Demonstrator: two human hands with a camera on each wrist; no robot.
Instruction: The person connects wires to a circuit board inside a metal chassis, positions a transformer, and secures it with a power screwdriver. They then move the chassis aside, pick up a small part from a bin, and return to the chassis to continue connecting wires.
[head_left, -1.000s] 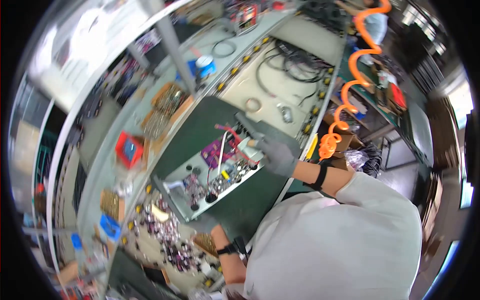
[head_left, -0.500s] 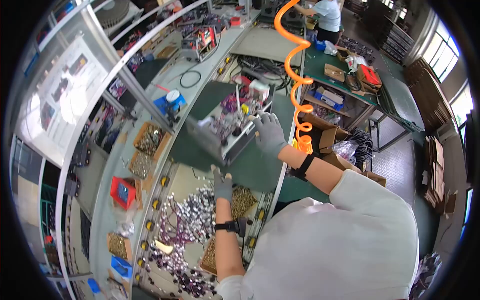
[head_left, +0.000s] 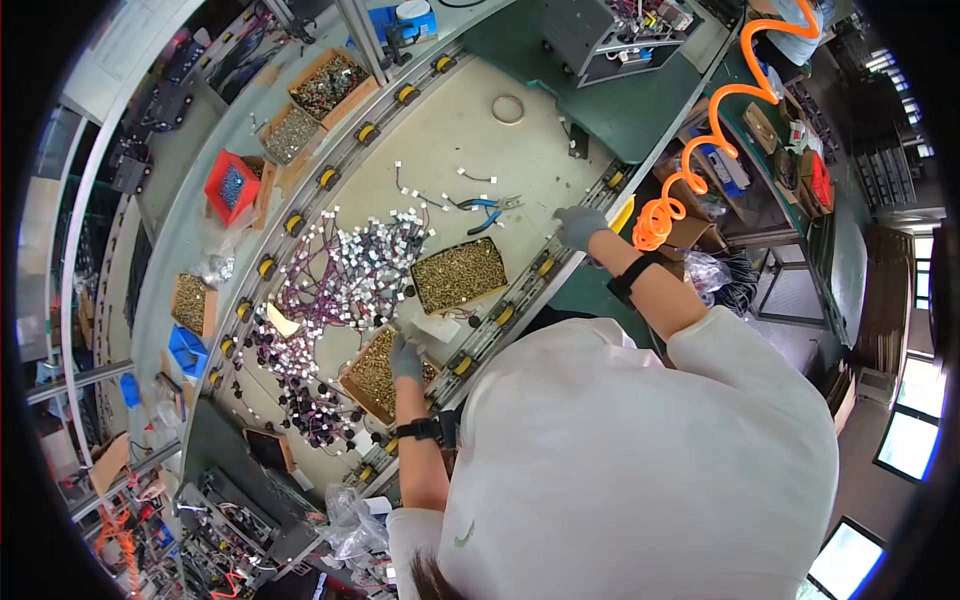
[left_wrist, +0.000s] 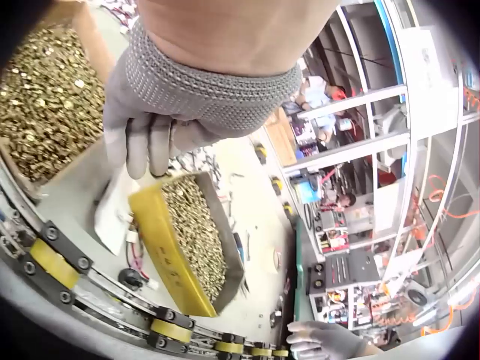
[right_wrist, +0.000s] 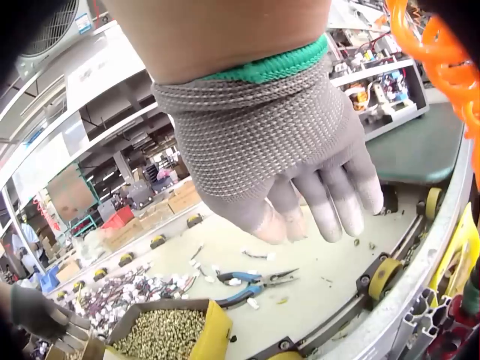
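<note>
The gloved left hand (head_left: 405, 362) is over a box of brass-coloured small parts (head_left: 372, 378); its fingers hang slightly bent in the left wrist view, close to a white piece (left_wrist: 112, 216). Whether they touch it I cannot tell. A second box of such parts (head_left: 460, 274) lies beside it, its side yellow. Gloved too, the right hand (head_left: 580, 230) hovers by the line's near rail, fingers extended and holding nothing in the right wrist view. Blue-handled pliers (right_wrist: 251, 285) lie left of it. A grey-cased unit with exposed parts (head_left: 625, 45) stands on a dark green board.
Many wires with white connectors (head_left: 355, 260) cover the line's middle. A ring (head_left: 508, 110) lies farther up. Rollers line both rails. Along the far side are a red bin (head_left: 232, 188) and boxes of small parts. An orange coiled hose (head_left: 690, 165) hangs at the right.
The unit, earlier near both hands, now stands farther up the line, away from them. The left hand has moved over the parts box and the right hand back to the near rail. The head view has shifted.
</note>
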